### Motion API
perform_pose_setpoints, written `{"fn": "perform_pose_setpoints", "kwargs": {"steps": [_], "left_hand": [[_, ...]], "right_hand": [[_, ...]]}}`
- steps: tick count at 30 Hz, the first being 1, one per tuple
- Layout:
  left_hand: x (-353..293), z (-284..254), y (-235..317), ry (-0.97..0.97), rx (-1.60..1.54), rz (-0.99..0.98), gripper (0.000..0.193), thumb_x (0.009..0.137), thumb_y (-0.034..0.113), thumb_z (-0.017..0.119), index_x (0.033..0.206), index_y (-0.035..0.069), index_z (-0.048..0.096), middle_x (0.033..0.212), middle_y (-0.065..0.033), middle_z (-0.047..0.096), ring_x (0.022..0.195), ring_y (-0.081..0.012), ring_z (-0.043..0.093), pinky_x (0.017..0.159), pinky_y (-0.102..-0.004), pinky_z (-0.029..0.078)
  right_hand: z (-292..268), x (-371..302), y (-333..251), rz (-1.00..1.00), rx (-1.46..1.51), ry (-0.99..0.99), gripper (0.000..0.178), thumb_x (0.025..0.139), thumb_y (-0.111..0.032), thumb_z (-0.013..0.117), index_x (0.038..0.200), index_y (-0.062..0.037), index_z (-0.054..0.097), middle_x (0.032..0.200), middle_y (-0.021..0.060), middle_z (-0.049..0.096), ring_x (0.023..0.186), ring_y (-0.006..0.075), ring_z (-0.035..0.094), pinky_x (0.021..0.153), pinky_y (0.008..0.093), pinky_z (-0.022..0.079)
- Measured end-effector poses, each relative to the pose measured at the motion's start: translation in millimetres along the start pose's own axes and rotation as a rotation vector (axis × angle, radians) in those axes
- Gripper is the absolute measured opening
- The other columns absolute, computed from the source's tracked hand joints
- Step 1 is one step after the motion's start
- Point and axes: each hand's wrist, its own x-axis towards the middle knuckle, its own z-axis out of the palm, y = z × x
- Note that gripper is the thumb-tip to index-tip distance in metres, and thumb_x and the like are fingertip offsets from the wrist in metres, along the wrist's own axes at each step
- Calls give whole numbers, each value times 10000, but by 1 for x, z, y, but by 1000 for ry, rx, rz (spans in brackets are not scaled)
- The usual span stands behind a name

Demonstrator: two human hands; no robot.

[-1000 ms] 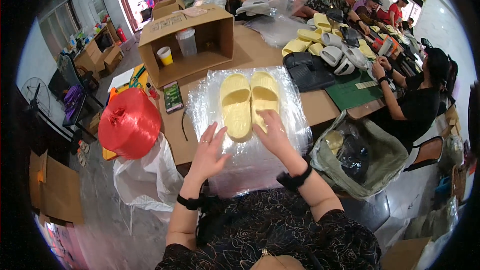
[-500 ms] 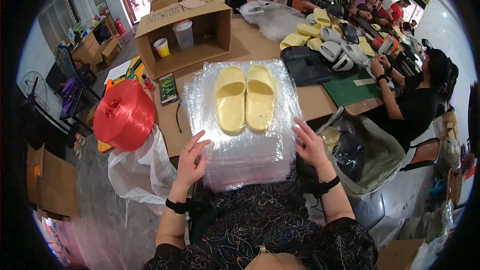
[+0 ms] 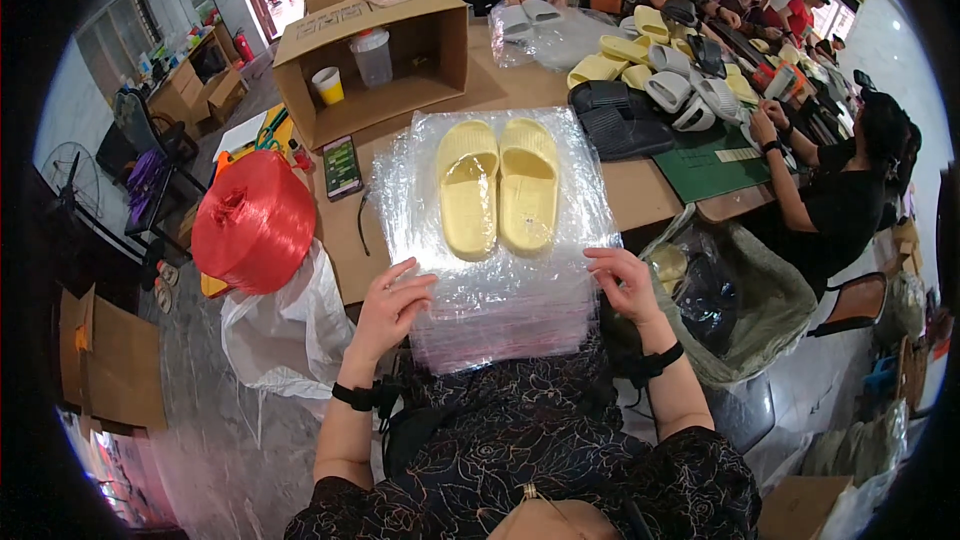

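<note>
Here's a brown table (image 3: 640, 195) in a busy room with pale walls (image 3: 893, 50), co-workers (image 3: 845, 180) along its right side. Yellow slippers (image 3: 468, 225) lie paired on a stack of clear bags (image 3: 500, 325). Left hand (image 3: 388, 312) and right hand (image 3: 630, 288) flank the near end; whether either pinches plastic, I can't tell. A cardboard box (image 3: 375, 20) blocks the back left, black slippers (image 3: 615, 120) crowd the back right, red twine (image 3: 250, 230) bulks at left.
</note>
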Motion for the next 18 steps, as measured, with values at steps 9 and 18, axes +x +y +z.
{"fn": "perform_pose_setpoints", "kwargs": {"steps": [9, 18], "left_hand": [[14, 16, -7, 334, -373, -257, 122, 965, 15, 528, 1033, 7, 628, 863, -104, 716, 895, -227, 679, 811, -337, 500], [65, 28, -5, 377, -201, -624, 159, 1008, 158, 513, 1025, 39, 618, 676, -105, 633, 605, -222, 641, 588, -374, 488]], "right_hand": [[23, 2, 17, 308, 302, 252, 166, 996, -78, 546, 940, 26, 662, 909, 68, 701, 829, 141, 647, 693, 273, 503], [38, 49, 31, 460, 163, 464, 253, 982, -198, 604, 891, 28, 673, 665, 44, 627, 572, 99, 585, 562, 270, 451]]}}
